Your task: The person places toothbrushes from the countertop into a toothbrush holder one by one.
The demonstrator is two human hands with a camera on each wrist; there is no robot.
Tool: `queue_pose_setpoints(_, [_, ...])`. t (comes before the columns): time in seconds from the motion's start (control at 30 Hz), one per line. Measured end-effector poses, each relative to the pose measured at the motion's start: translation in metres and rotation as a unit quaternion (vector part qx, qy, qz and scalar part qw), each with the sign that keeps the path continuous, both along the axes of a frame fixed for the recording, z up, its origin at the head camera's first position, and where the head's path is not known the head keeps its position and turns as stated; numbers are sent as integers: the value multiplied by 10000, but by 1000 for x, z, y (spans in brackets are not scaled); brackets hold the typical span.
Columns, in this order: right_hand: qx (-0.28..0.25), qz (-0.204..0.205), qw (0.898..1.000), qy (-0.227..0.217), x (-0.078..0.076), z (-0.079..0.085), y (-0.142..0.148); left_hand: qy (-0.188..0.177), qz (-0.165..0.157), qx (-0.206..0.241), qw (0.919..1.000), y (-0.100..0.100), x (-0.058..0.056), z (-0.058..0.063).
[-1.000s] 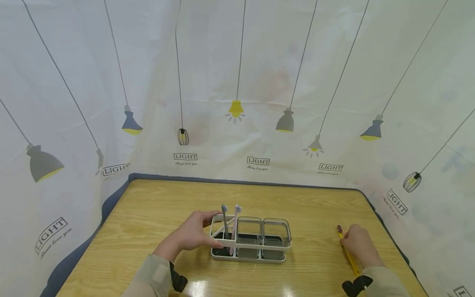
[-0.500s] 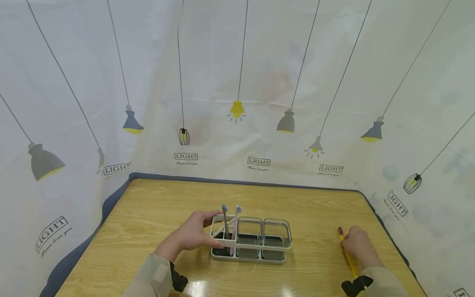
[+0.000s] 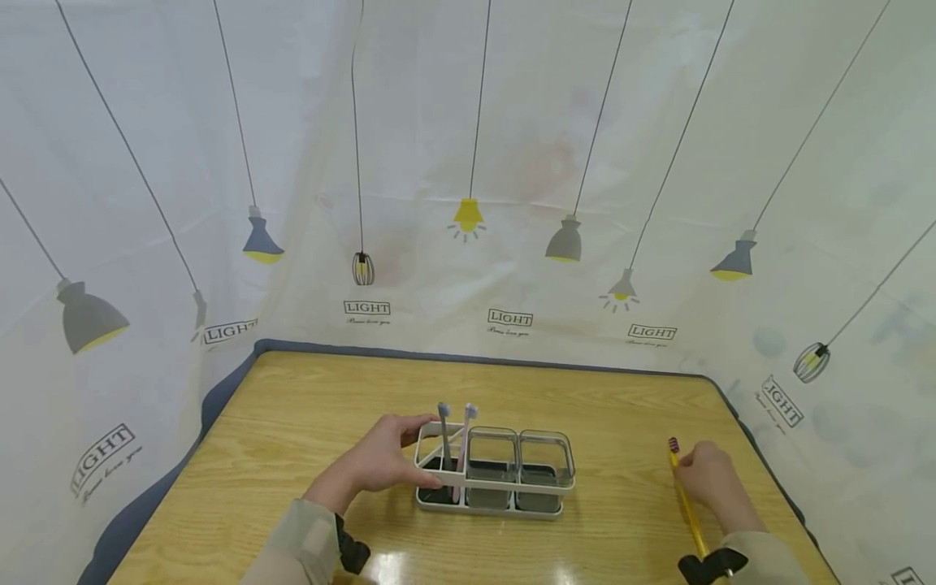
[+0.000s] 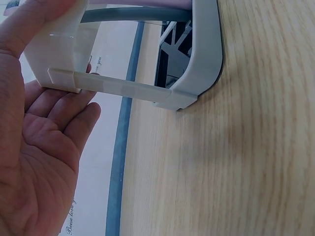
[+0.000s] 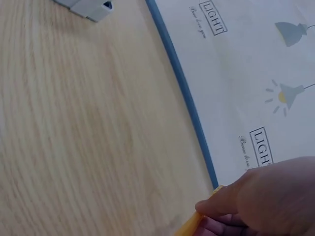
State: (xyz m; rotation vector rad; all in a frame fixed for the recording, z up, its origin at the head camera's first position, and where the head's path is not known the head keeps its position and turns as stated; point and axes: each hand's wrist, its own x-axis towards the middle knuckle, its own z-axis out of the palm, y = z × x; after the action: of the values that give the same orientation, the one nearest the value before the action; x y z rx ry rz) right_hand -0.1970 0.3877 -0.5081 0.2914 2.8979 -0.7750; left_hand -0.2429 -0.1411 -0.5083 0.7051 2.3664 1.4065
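A white toothbrush holder stands on the table with two clear cups in its right-hand sections. In its left section a grey toothbrush and a pink toothbrush stand upright. My left hand grips the holder's upper rim at the left end, thumb in front and fingers behind; the left wrist view shows the white rim between them. Over at the right, my right hand pinches a yellow toothbrush between thumb and fingers. Its dark, reddish bristle head points away from me.
The wooden table has a dark blue edge at the back and sides. A pale curtain printed with hanging lamps surrounds it. Bare wood lies between the holder and my right hand.
My right hand and the yellow toothbrush have shifted slightly to the right, and the brush head has risen a little. My left hand and the holder look unchanged.
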Motion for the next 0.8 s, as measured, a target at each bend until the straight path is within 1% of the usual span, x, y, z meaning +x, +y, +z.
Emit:
queue_pose_setpoints(0.27, [47,147,9986,496,1,17,-16,-2,0,13,10000,0,0,1])
queue_pose_setpoints(0.5, [-27,144,9971,747,3,31,-32,-9,-38,49,10000,0,1,1])
queue_pose_setpoints(0.8, [-191,128,9903,1369,6,56,-53,5,11,-10,10000,1,1,1])
